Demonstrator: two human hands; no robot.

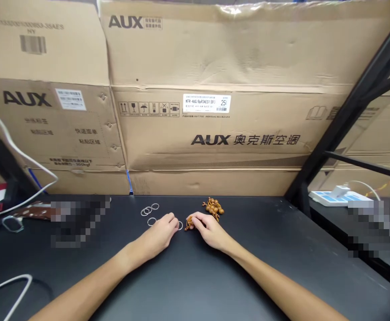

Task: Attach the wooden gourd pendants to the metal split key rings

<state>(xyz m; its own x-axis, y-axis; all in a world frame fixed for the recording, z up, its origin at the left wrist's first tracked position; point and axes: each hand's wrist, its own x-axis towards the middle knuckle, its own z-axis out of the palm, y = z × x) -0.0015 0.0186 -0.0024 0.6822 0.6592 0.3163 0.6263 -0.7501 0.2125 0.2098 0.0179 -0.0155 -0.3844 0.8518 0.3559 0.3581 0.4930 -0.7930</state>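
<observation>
My left hand [163, 232] is closed over the black tabletop, thumb and fingers drawn together on a silver metal ring [180, 225] that shows partly beyond the fingertips. Facing it, my right hand [210, 228] pinches a small brown beaded charm [188, 222] that looks wooden. Part of the charm is covered by the fingers. Just behind my right hand lies a pile of similar brown charms [214, 206] with round, gourd-like beads. Loose metal rings [146, 211] rest beyond my left hand, and another ring [151, 221] lies close to its knuckles.
Large cardboard boxes [215, 58] stand along the table's back edge. Black metal posts [335, 116] slope up on the right, near a white power strip [342, 198]. At left are a white cable [27, 156], a brown pouch [36, 210] and a blurred-out dark item [77, 220].
</observation>
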